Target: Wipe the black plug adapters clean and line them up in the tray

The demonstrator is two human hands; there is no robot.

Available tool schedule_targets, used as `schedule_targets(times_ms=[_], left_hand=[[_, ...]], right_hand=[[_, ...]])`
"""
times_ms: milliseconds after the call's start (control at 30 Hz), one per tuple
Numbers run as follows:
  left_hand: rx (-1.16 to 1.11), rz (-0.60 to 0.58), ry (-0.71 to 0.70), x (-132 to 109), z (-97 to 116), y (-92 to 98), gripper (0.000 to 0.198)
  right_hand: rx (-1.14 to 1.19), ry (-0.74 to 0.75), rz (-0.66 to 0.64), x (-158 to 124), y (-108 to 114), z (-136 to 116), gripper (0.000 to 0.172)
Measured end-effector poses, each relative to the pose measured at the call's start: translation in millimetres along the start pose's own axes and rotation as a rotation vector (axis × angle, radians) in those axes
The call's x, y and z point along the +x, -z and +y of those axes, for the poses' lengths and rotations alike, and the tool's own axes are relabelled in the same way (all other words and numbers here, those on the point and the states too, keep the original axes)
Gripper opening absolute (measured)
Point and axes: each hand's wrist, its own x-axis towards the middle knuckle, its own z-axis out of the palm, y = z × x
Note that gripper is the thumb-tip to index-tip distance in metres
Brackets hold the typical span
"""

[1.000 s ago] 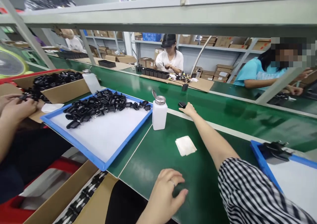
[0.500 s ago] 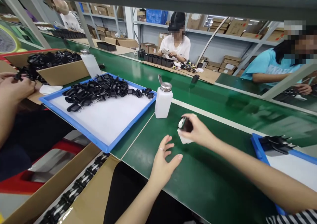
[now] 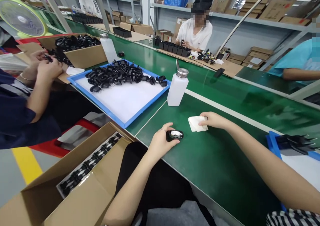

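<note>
On our green assembly belt (image 3: 220, 172), a cardboard carton (image 3: 85, 199) holds packed black rows, and a blue tray (image 3: 100, 107) holds heaped black adapters. Our left hand (image 3: 161, 141) grips the left end of a black plug adapter (image 3: 174, 135), its long axis pointing rightward, nearly level. Our slightly open right hand (image 3: 215, 120) touches a white cloth (image 3: 197, 124).

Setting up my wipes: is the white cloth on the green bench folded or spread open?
Folded: the white cloth lies as a small pad with layered edges showing, the right hand touching its edge.
</note>
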Motion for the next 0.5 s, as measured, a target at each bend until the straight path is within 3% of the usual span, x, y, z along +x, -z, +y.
schedule_targets(times_ms=[100, 167, 267, 367, 500], left_hand=[[0.031, 0.020, 0.001, -2, -4, -1.3, 0.040], [0.033, 0.024, -0.008, -2, -6, -2.1, 0.036], [-0.018, 0.025, 0.023, -1, -6, -1.8, 0.046], [-0.057, 0.038, 0.067, -1, -4, 0.0, 0.064], [0.008, 0.022, 0.106, -2, -1, 1.7, 0.073]], right_hand=[[0.029, 0.035, 0.101, -7, 0, -17, 0.009], [0.124, 0.076, 0.215, -13, -5, -36, 0.013], [0.267, 0.246, 0.337, -24, -19, -67, 0.023], [0.300, 0.477, 0.307, -32, -36, -90, 0.035], [0.104, 0.782, 0.270, -40, -52, -91, 0.044]])
